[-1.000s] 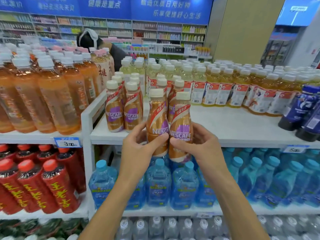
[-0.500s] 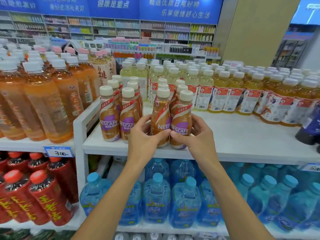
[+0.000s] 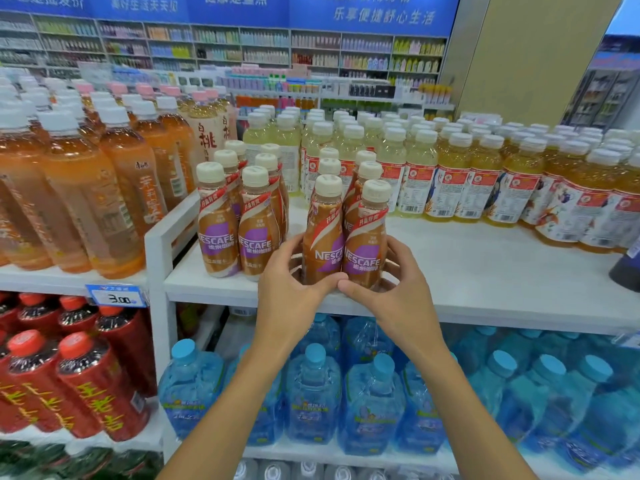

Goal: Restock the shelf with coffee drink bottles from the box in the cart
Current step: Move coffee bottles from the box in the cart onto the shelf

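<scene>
Glossy plastic coffee bottles (image 3: 343, 237), matt cream caps (image 3: 328, 186), smooth white shelf (image 3: 485, 271)

Held both forearms (image 3: 239, 403) stretched up toward the coffee bottles (image 3: 327, 233); curled left hand (image 3: 291, 289) round their left side, right hand (image 3: 398, 289) round their right side, thumb tips nearly touching in front.

Your left hand (image 3: 291, 292) and right hand (image 3: 401, 294) are bare, with long, slim fingers and rounded knuckles. Your left forearm (image 3: 235, 393) and right forearm (image 3: 467, 393) are bare as well, uncovered from the wrists all the way to the lower edge of the view. Both arms are slender and smooth, narrowing toward the wrists. Your thumbnails are too blurred to describe. Anything you wear higher up the arms lies outside the view.
</scene>
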`<control>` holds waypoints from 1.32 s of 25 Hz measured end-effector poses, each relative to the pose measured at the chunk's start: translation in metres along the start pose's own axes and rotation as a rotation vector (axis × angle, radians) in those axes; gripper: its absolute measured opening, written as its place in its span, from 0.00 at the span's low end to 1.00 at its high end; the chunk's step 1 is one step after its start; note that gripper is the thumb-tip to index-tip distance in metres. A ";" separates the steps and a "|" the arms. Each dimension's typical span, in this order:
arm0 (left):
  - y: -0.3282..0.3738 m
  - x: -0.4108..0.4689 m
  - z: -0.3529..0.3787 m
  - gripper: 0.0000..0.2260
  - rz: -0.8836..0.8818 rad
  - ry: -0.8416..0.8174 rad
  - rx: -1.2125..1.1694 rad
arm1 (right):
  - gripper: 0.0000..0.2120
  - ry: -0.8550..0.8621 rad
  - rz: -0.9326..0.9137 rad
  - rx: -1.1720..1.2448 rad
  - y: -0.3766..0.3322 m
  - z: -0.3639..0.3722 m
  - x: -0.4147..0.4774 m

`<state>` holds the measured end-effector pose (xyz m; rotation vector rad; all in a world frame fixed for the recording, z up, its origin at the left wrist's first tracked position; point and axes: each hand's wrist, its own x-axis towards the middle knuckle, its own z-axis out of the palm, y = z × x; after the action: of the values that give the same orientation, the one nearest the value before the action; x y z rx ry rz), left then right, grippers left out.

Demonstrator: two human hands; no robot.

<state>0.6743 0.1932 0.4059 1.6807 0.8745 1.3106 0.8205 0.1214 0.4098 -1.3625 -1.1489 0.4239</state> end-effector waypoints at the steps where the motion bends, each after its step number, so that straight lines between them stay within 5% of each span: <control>1: -0.001 0.000 0.002 0.30 0.013 0.029 0.057 | 0.35 0.023 -0.010 -0.035 0.001 0.000 -0.001; 7: -0.008 0.002 0.004 0.34 0.008 0.005 0.142 | 0.30 0.046 0.018 -0.073 0.005 -0.006 0.002; 14: -0.009 0.004 0.000 0.25 -0.081 -0.133 0.031 | 0.30 0.025 0.038 -0.039 0.010 -0.013 0.003; 19: -0.004 -0.003 0.007 0.31 -0.012 0.051 0.120 | 0.30 0.049 0.028 -0.034 0.011 -0.011 -0.001; 25: -0.003 -0.008 0.013 0.22 0.028 0.165 0.158 | 0.25 0.123 0.045 -0.035 0.008 0.001 -0.002; 33: -0.005 -0.007 0.018 0.23 0.041 0.208 0.182 | 0.26 0.141 0.056 -0.077 0.008 0.006 0.000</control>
<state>0.6899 0.1853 0.3963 1.7292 1.1148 1.4913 0.8182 0.1266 0.4012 -1.4705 -1.0216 0.3217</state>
